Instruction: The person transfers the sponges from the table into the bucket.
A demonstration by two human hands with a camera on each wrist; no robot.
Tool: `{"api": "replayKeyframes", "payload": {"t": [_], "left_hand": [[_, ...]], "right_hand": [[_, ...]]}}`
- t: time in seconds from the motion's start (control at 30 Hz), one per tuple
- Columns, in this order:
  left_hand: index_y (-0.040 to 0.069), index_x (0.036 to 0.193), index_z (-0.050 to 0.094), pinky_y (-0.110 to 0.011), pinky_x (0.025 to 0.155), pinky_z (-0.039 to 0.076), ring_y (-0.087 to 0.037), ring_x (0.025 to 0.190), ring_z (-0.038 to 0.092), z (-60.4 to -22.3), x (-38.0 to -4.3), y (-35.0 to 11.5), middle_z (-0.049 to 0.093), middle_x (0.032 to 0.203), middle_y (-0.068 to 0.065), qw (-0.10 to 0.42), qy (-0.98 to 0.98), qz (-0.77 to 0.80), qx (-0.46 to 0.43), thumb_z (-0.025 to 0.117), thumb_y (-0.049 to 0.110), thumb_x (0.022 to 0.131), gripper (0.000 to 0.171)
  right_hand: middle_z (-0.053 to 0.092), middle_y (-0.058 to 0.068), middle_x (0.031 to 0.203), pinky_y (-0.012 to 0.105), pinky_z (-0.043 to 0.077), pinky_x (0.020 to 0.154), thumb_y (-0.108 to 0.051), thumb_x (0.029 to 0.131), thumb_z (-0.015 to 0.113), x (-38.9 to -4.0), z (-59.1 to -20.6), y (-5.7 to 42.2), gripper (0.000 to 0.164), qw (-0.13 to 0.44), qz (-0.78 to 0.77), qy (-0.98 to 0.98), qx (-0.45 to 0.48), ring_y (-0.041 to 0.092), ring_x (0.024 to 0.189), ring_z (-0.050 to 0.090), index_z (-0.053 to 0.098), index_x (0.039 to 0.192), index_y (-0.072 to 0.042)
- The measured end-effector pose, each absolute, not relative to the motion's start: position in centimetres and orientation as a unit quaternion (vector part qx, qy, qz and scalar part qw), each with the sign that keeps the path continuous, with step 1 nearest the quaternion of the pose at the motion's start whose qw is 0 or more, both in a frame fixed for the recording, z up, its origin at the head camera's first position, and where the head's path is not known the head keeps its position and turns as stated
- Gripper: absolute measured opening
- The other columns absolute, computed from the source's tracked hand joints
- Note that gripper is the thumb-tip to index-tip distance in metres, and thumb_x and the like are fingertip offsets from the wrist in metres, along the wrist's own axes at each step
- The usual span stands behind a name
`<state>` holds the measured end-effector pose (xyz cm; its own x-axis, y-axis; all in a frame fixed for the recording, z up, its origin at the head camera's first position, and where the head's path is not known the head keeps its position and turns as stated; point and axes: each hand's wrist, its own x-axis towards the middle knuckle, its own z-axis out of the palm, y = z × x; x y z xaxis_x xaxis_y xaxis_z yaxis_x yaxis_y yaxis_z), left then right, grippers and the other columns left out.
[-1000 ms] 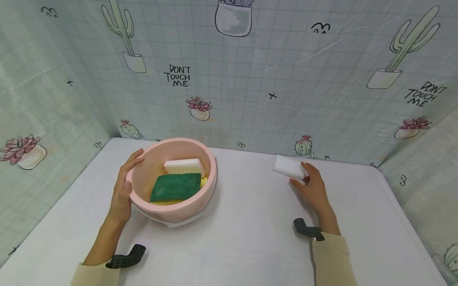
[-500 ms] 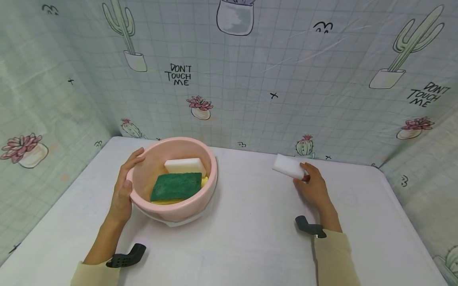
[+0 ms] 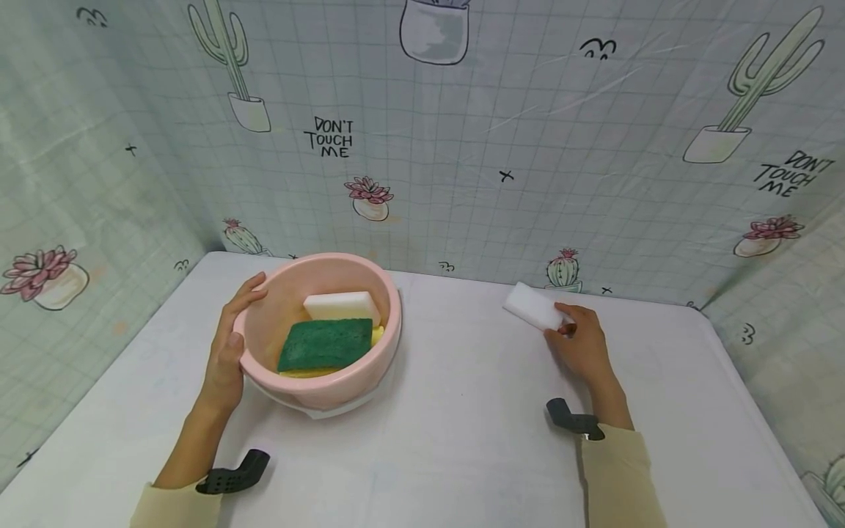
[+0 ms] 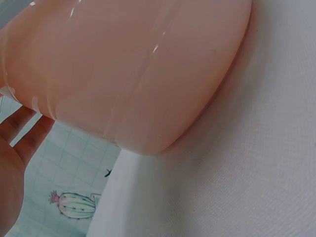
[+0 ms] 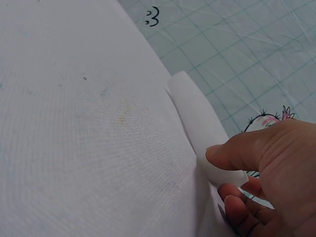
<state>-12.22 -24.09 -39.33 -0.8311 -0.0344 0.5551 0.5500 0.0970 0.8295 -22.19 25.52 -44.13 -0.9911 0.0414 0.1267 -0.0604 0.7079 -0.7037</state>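
Note:
On the left of the table stands a pink basin (image 3: 389,359), and my left hand (image 3: 227,359) rests against its outer side with fingertips at the rim. In the left wrist view, extended fingers (image 4: 29,136) touch the basin's wall (image 4: 123,74). A green-and-yellow scouring sponge (image 3: 326,343) lies inside, in front of a white sponge block (image 3: 339,304). Near the table's back edge, my right hand (image 3: 582,345) pinches the near end of another white sponge (image 3: 530,304). The right wrist view shows the thumb on this sponge (image 5: 190,111) and the other fingers curled beneath its end.
Something white and flat (image 3: 323,415) shows beneath the basin. The white-covered table (image 3: 455,411) ends at a hanging cloth (image 3: 449,147) printed with cacti, which also closes off both sides.
My right thumb has come in to the white sponge, and the grip has closed on it. The sponge has turned slightly, its far end tipping up. My left hand and the basin stay still.

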Motion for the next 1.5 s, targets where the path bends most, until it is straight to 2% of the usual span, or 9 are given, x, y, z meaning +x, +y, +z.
{"api": "replayKeyframes", "payload": {"t": [0.3, 0.53, 0.7, 0.87, 0.97, 1.27, 1.5], "left_hand": [[0.002, 0.138, 0.043, -0.036, 0.113, 0.015, -0.026, 0.141, 0.017, -39.5, -12.1, -24.2, 0.024, 0.154, -0.011, 0.222, -0.703, -0.651, -0.182, 0.044, 0.041, 0.095, 0.059], [0.001, 0.139, 0.041, -0.036, 0.113, 0.014, -0.026, 0.142, 0.016, -39.4, -12.2, -24.2, 0.023, 0.155, -0.010, 0.216, -0.710, -0.645, -0.182, 0.042, 0.042, 0.095, 0.059], [0.002, 0.139, 0.042, -0.035, 0.113, 0.014, -0.026, 0.142, 0.016, -39.5, -12.3, -24.0, 0.024, 0.154, -0.010, 0.219, -0.715, -0.638, -0.184, 0.041, 0.042, 0.096, 0.059], [0.002, 0.139, 0.042, -0.036, 0.114, 0.015, -0.026, 0.142, 0.016, -39.6, -12.3, -24.1, 0.024, 0.154, -0.010, 0.224, -0.722, -0.629, -0.180, 0.040, 0.043, 0.096, 0.059], [0.003, 0.139, 0.042, -0.036, 0.114, 0.015, -0.025, 0.142, 0.016, -39.5, -12.2, -24.3, 0.024, 0.155, -0.009, 0.224, -0.723, -0.629, -0.176, 0.040, 0.043, 0.096, 0.058], [0.001, 0.138, 0.043, -0.035, 0.113, 0.014, -0.026, 0.142, 0.017, -39.6, -12.3, -24.5, 0.025, 0.154, -0.011, 0.233, -0.720, -0.628, -0.181, 0.040, 0.042, 0.097, 0.058], [0.001, 0.138, 0.043, -0.035, 0.114, 0.013, -0.026, 0.142, 0.016, -39.5, -12.3, -24.4, 0.025, 0.154, -0.012, 0.233, -0.713, -0.634, -0.188, 0.042, 0.044, 0.096, 0.060]], "right_hand": [[0.040, 0.026, 0.129, 0.048, 0.045, 0.083, -0.011, 0.087, 0.067, -21.8, -43.8, 25.6, 0.052, 0.068, 0.392, -0.918, -0.005, 0.036, 0.100, 0.055, 0.050, 0.133, 0.003], [0.042, 0.025, 0.129, 0.044, 0.049, 0.079, -0.012, 0.086, 0.069, -21.4, -43.0, 25.4, 0.051, 0.081, 0.401, -0.913, 0.003, 0.035, 0.099, 0.058, 0.053, 0.133, 0.002], [0.044, 0.022, 0.128, 0.036, 0.049, 0.075, -0.015, 0.087, 0.071, -21.0, -41.7, 24.4, 0.051, 0.094, 0.408, -0.908, 0.025, 0.031, 0.097, 0.058, 0.054, 0.132, 0.000], [0.047, 0.019, 0.124, 0.020, 0.046, 0.075, -0.019, 0.086, 0.072, -20.5, -39.8, 22.7, 0.050, 0.112, 0.420, -0.899, 0.056, 0.029, 0.097, 0.059, 0.057, 0.130, 0.000], [0.048, 0.018, 0.122, 0.016, 0.045, 0.074, -0.022, 0.086, 0.072, -20.0, -38.7, 21.7, 0.049, 0.125, 0.428, -0.892, 0.070, 0.028, 0.096, 0.058, 0.058, 0.129, -0.002], [0.049, 0.010, 0.121, 0.031, 0.052, 0.082, -0.019, 0.084, 0.075, -19.0, -36.7, 18.5, 0.049, 0.151, 0.452, -0.865, 0.157, 0.018, 0.095, 0.057, 0.060, 0.127, -0.004], [0.050, 0.010, 0.120, 0.034, 0.052, 0.086, -0.010, 0.081, 0.076, -18.0, -35.0, 16.3, 0.046, 0.162, 0.491, -0.830, 0.209, 0.018, 0.097, 0.055, 0.062, 0.124, -0.002]]}}
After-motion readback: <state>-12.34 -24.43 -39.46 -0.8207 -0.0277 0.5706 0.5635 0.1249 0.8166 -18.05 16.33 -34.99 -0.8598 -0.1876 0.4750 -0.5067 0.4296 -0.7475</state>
